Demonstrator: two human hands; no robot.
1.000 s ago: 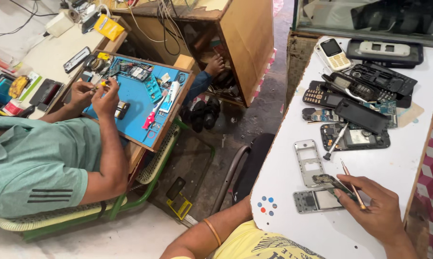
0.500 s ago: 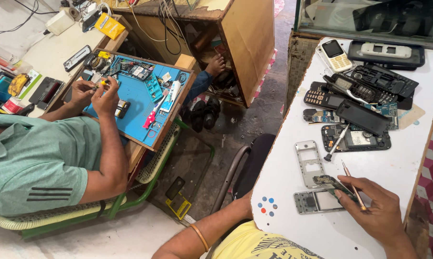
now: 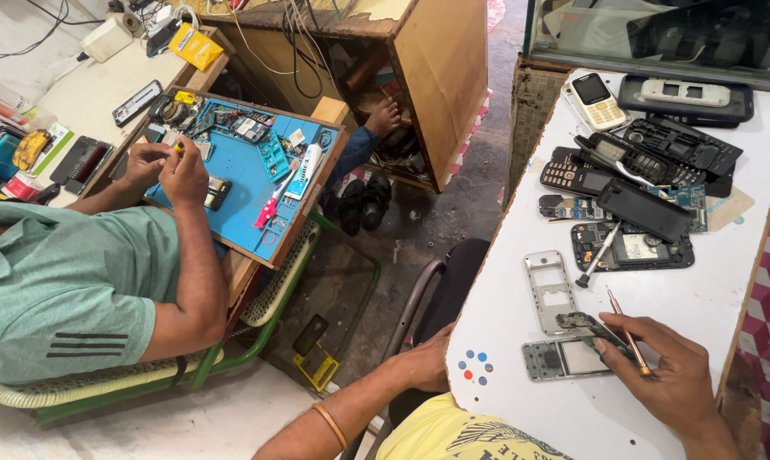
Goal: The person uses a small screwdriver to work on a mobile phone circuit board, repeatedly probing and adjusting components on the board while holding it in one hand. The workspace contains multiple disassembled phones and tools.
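Lower right of the frame: right hand, closed on a thin copper-coloured tool, tip resting on a small circuit board. Just beside and below it, a grey phone frame lies flat on the white table; a second, paler frame lies just above. Lower centre: left hand, fingers curled at the table edge, seemingly gripping it, though the view is poor. Upper right: pile of dismantled phones, a screwdriver leaning against it. Left side: another person in a green shirt, both hands over a blue work mat.
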